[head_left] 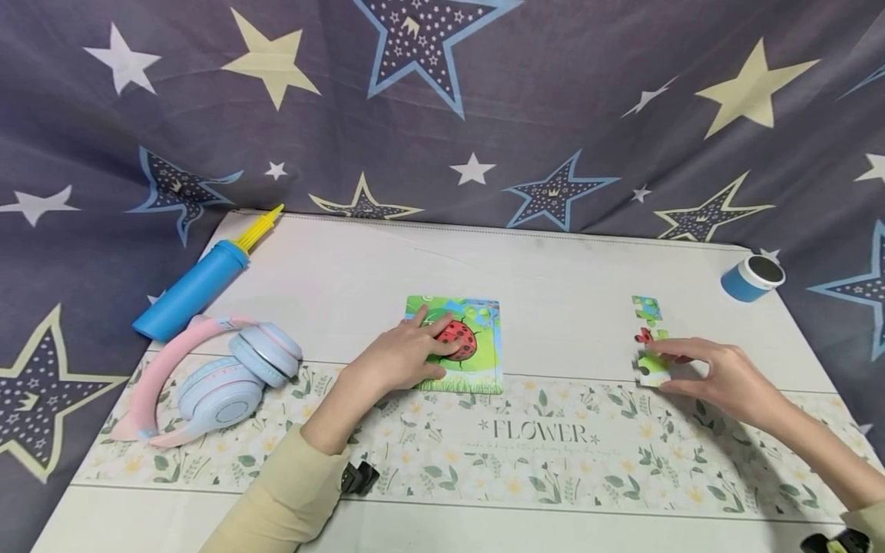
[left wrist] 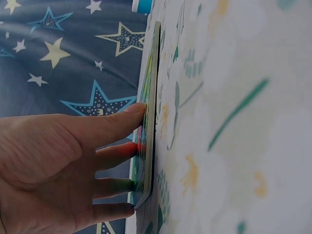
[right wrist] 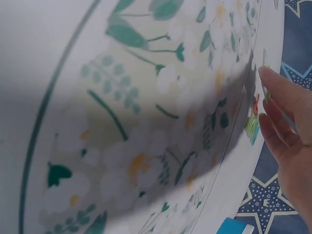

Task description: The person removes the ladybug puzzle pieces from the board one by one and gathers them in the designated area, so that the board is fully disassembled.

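The tabletop (head_left: 567, 269) carries all items; headphones (head_left: 221, 392) lie along its left edge; a blue pump (head_left: 197, 288) lies at its far left corner; the ladybug puzzle (head_left: 489, 365) lies mid-tabletop; the left hand (head_left: 404, 353), fingers apart, rests on it; the right hand (head_left: 726, 376), toward the right edge, pinches a green piece (head_left: 653, 370) between thumb and fingers; a blue jar (head_left: 743, 283) sits at the far right corner; loose pieces (head_left: 648, 309) lie just beyond the right hand.

From here, the table (head_left: 574, 269) stands before the curtain (head_left: 553, 138). On its left, headphones (head_left: 221, 395) lie in front of a pump (head_left: 193, 288). The puzzle board (head_left: 477, 346) lies mid-table under the left hand (head_left: 408, 353); puzzle pieces (head_left: 648, 309) lie right of it, 1 jar (head_left: 747, 283) behind, further right.
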`<state>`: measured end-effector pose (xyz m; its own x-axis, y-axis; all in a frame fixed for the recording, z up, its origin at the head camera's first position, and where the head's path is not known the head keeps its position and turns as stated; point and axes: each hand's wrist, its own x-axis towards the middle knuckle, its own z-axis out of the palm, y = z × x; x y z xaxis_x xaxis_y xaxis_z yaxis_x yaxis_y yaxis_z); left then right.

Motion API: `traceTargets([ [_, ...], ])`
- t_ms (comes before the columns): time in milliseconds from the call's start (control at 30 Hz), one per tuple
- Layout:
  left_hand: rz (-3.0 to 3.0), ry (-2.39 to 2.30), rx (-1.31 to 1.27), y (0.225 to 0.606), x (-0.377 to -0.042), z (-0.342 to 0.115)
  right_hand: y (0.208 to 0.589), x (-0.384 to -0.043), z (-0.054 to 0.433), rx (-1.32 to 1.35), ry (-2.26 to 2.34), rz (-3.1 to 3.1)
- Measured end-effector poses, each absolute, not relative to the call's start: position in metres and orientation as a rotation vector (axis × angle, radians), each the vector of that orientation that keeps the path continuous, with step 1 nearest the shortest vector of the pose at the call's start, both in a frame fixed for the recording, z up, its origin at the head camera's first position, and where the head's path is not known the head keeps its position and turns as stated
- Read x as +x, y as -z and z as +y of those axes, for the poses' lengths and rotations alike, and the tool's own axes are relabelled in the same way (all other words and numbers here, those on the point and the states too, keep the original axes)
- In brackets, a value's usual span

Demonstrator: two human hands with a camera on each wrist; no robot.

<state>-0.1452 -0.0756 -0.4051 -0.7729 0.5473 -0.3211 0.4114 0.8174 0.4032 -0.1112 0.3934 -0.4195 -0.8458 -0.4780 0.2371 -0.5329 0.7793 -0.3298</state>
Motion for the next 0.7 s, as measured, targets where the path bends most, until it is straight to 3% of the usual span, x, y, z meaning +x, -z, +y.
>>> traceTargets([
  [700,2.571,-0.438,0.704,0.403,-0.144,-0.076,0.428,-0.109,0.416,0.737,-0.487,-2.922],
])
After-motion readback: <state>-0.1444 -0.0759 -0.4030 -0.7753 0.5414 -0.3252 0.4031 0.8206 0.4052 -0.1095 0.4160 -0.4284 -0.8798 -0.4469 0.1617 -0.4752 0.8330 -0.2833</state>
